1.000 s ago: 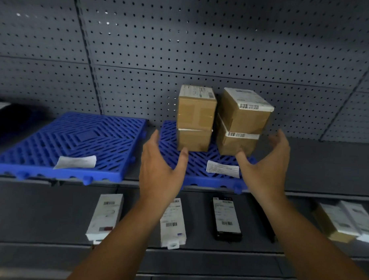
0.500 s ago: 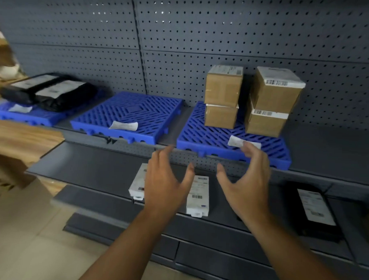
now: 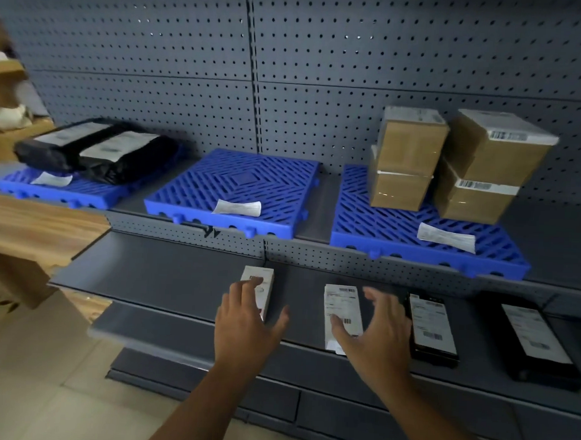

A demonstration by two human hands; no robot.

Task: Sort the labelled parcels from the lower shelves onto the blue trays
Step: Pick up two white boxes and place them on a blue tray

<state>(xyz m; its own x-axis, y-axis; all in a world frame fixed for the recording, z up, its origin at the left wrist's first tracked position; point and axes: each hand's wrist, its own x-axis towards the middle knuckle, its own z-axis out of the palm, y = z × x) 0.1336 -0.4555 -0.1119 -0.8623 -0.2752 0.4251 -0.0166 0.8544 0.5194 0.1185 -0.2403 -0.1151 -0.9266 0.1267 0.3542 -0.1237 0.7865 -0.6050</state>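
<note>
Three blue trays sit on the upper shelf. The left tray (image 3: pixel 63 192) carries black bagged parcels (image 3: pixel 97 150). The middle tray (image 3: pixel 237 181) holds only a paper slip. The right tray (image 3: pixel 374 222) bears several brown boxes (image 3: pixel 410 158). On the lower shelf lie a white parcel (image 3: pixel 259 278), a second white parcel (image 3: pixel 342 304) and two black parcels (image 3: pixel 432 323) (image 3: pixel 535 333), all labelled. My left hand (image 3: pixel 246 320) hovers open over the first white parcel. My right hand (image 3: pixel 377 328) is open over the second white parcel, its thumb across the label.
A grey pegboard wall (image 3: pixel 287 71) backs the shelves. A wooden unit (image 3: pixel 29 224) juts in at the left, level with the tray shelf. Beige floor (image 3: pixel 46 392) shows at lower left. The lower shelf (image 3: pixel 155 281) is bare left of the parcels.
The view has swung left and down. Both hands dropped from in front of the right tray to the lower shelf, over the two white parcels.
</note>
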